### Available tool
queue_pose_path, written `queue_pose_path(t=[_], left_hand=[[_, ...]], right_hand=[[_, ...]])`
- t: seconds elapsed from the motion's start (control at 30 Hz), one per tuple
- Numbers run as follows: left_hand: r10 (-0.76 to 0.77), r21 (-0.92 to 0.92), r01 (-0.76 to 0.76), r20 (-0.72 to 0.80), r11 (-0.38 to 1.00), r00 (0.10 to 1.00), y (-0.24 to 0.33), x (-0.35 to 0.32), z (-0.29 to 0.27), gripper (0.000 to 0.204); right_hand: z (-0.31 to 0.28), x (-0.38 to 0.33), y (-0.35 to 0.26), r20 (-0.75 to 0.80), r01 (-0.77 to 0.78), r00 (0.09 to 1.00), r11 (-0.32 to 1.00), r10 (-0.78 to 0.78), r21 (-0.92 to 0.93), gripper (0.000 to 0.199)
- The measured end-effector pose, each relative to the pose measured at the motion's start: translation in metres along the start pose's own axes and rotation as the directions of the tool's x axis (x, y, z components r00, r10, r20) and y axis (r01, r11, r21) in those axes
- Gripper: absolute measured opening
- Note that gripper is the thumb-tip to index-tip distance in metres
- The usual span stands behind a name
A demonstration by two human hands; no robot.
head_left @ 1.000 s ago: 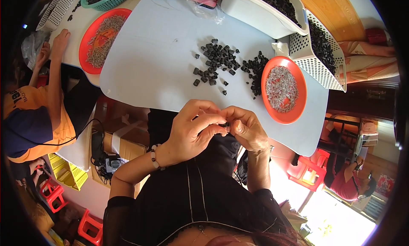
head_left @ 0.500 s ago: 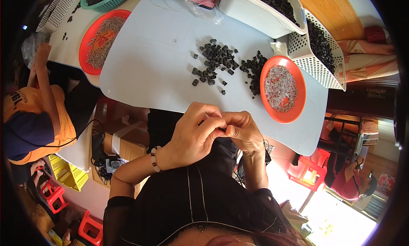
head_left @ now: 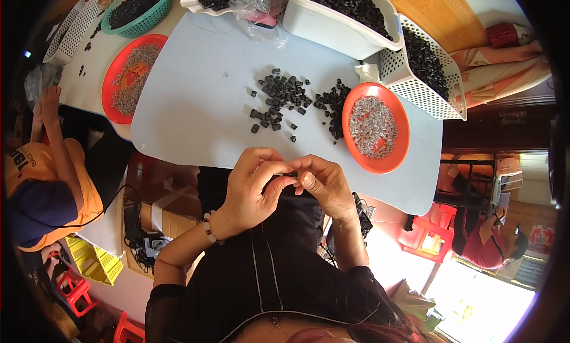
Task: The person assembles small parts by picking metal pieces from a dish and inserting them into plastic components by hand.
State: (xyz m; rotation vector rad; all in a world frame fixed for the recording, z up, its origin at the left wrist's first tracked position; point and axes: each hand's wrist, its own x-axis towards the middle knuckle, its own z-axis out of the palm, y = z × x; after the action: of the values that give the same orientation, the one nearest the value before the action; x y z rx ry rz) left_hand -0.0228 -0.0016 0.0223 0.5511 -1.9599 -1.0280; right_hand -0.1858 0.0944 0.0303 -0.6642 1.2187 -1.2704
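Observation:
My left hand (head_left: 252,187) and my right hand (head_left: 325,186) meet just off the table's near edge, fingertips together. Pinched between them is a small black plastic part (head_left: 293,174), mostly hidden by the fingers. A loose pile of black plastic caps (head_left: 279,95) lies on the pale blue table (head_left: 196,99) beyond my hands. Right of it sits a heap of smaller black parts (head_left: 336,105). Next to that heap stands a red-orange oval dish (head_left: 401,148) holding many small shiny metal pieces (head_left: 373,124).
A white tub (head_left: 332,40) and a white perforated basket (head_left: 415,94), both full of black parts, stand at the far right. A clear plastic bag (head_left: 261,31) lies at the far edge. A person in orange (head_left: 65,183) works at the left table beside another red dish (head_left: 108,88).
The view has shifted, so the table's things appear farther left and slightly lower. My hands stay together on the black part, with the right thumb more raised and the fingers slightly more apart.

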Motion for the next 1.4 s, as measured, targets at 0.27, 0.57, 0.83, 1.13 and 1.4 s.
queue_pose_path(t=[0.27, 0.57, 0.83, 1.13, 1.4], left_hand=[[0.019, -0.060, -0.015, 0.058, 0.998, 0.998, -0.006, 0.001, 0.012, 0.020], [-0.049, -0.205, 0.066, 0.090, 0.977, 0.995, -0.013, -0.001, 0.011, 0.018], [-0.188, -0.232, 0.200, 0.072, 0.952, 0.980, -0.023, -0.010, 0.002, 0.014], [-0.264, -0.309, 0.266, 0.050, 0.913, 0.963, -0.027, -0.009, -0.001, 0.012], [-0.350, -0.427, 0.331, 0.036, 0.841, 0.936, -0.030, -0.008, -0.003, 0.011]], right_hand=[[-0.015, -0.002, -0.012, -0.044, 0.018, 0.999, 0.985, -0.026, -0.172, 0.016], [-0.081, 0.020, -0.080, -0.263, 0.220, 0.850, 0.761, -0.457, -0.610, 0.009], [-0.127, 0.067, -0.165, -0.132, -0.009, 0.417, 0.142, -0.899, -0.990, 0.025], [-0.027, 0.120, -0.070, 0.145, 0.278, 0.831, 0.175, -0.538, -0.945, 0.014], [-0.004, 0.135, -0.054, 0.156, 0.212, 0.851, 0.057, -0.502, -0.976, 0.015]])
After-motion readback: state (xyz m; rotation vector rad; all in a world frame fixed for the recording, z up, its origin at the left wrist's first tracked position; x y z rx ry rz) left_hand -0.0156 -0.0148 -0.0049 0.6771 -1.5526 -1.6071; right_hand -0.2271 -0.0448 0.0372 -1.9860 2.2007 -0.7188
